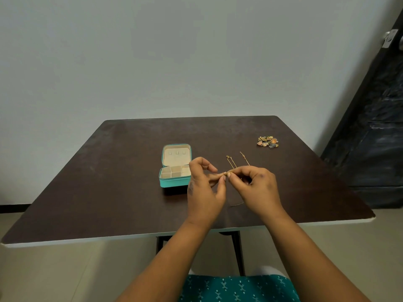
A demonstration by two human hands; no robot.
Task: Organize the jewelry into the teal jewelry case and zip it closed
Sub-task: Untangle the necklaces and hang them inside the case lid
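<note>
Both hands meet above the table, fingertips nearly touching. The left hand (204, 188) and the right hand (255, 186) each pinch a tiny gold piece (224, 173) between thumb and forefinger — too small to tell whether it is a clasp or a pendant. A thin gold chain (231, 164) runs from the pinch: two strands rise behind the right hand, and a faint loop shows low between the wrists, its course behind the fingers hidden. The other fingers of both hands curl loosely, gripping nothing.

Just left of the left hand, the teal jewelry case (175, 165) lies open on the dark table (109, 182), lid tilted back, cream compartments showing — its right edge is covered by the left knuckles. Well apart, near the far right corner, sits a small heap of colourful jewelry (267, 142), its pieces too blurred to sort.
</note>
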